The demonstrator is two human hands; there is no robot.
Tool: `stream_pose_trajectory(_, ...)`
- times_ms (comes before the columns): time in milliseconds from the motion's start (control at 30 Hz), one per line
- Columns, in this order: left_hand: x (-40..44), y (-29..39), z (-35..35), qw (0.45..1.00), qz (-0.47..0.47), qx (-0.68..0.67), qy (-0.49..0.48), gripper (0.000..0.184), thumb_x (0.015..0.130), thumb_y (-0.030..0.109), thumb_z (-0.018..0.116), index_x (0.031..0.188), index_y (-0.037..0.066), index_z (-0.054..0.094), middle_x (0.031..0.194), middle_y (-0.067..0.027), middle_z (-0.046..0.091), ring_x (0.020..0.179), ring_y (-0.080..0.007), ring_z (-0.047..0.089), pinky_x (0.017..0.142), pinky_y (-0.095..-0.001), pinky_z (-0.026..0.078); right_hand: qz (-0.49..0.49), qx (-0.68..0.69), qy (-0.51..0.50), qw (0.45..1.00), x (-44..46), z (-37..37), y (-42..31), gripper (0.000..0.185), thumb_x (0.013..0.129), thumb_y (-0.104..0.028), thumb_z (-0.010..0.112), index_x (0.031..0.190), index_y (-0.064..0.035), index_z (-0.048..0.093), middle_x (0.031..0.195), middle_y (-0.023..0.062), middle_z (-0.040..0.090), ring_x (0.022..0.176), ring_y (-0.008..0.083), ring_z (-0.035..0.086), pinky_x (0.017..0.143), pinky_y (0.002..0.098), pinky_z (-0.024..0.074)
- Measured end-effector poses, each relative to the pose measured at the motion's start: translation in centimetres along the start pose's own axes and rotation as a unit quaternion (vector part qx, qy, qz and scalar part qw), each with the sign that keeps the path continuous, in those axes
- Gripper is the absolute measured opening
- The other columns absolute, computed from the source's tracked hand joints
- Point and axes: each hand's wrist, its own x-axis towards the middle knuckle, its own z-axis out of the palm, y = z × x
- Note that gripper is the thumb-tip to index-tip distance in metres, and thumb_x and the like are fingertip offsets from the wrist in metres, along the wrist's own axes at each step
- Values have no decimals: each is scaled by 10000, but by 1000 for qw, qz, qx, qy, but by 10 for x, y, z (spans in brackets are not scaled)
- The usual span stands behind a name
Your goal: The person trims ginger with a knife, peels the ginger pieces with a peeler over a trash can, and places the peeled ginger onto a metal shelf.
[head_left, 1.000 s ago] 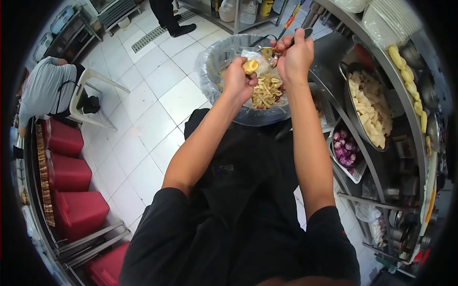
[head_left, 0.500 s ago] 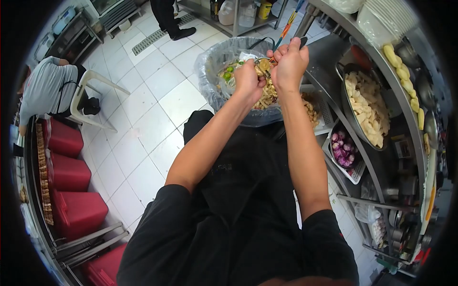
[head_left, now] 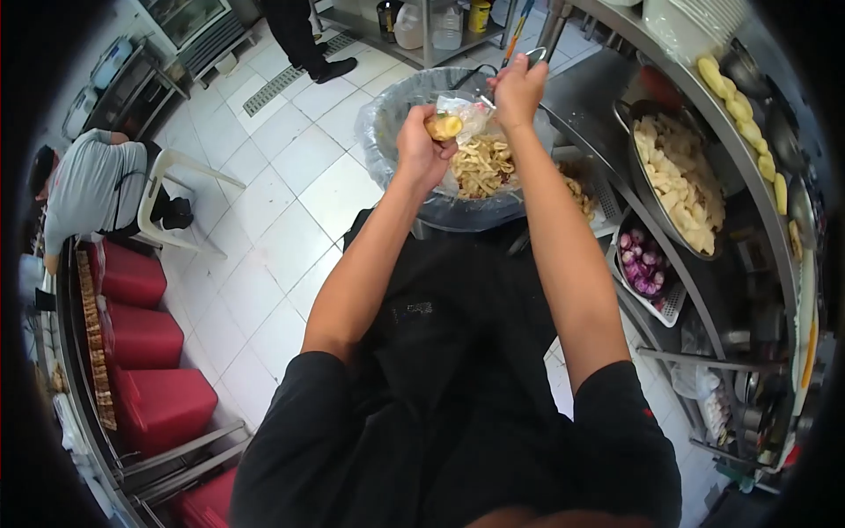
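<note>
My left hand grips a partly peeled potato, its pale yellow flesh facing up. My right hand is closed around a peeler; a silvery loop of its handle shows above the fist, and its thin tip points toward the potato without touching it. Both hands are over a bin with a clear plastic liner. Inside the bin, yellowish peelings lie heaped beside a crumpled clear plastic bag.
To the right, a metal shelf holds a wide pan of pale peeled chunks. Below are purple onions in a white basket. Red bins line the left, near a white chair and a bending person. Another person's legs stand ahead.
My hands have moved apart: the left with the potato shifted left, the right with the peeler lifted slightly up and away. More of the peelings in the bin now shows.
</note>
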Motion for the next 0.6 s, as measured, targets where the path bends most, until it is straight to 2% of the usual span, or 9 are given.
stream_pose_trajectory(133,4,0,-9,999,-20,-38,-32,123,880,170,418,832,80,486,738,-54,512,603,-144,434,495,-278,329,52,91,-45,993,-2,-13,-24,221,971,-239,409,922,-33,347,652,79,516,449,184,533,442,307,472)
stream_pose_trajectory(167,6,-2,-13,998,-16,-39,-47,129,886,174,420,860,73,498,780,-64,539,640,-148,455,521,-280,348,70,138,-64,986,-10,-17,-37,213,980,-243,397,926,-44,343,661,66,495,484,167,501,486,325,496)
stream_pose_trajectory(267,-5,1,11,1000,-9,-15,13,190,915,201,427,963,46,524,939,-93,583,739,-157,487,615,-282,376,98,267,-118,951,-19,-31,-56,200,984,-240,395,956,-45,358,680,56,472,555,161,494,559,375,518)
stream_pose_trajectory(300,-4,0,11,1000,-13,-20,0,204,924,207,424,989,42,525,959,-94,586,748,-156,490,636,-283,379,105,272,-144,946,-24,-36,-64,193,984,-239,404,997,-49,380,698,55,458,608,157,475,636,422,521)
stream_pose_trajectory(400,4,-9,7,998,-34,-47,-36,236,947,219,411,1041,37,528,995,-94,593,763,-153,494,682,-284,386,136,295,-170,930,-34,-39,-76,193,982,-236,409,1026,-49,399,698,57,456,604,157,472,667,434,522)
stream_pose_trajectory(600,-1,-14,26,993,-62,-78,-57,232,960,216,379,989,52,541,952,-69,585,744,-148,475,677,-274,387,215,330,-173,903,-41,-36,-77,187,975,-191,435,997,-5,444,741,51,451,645,150,456,611,321,450)
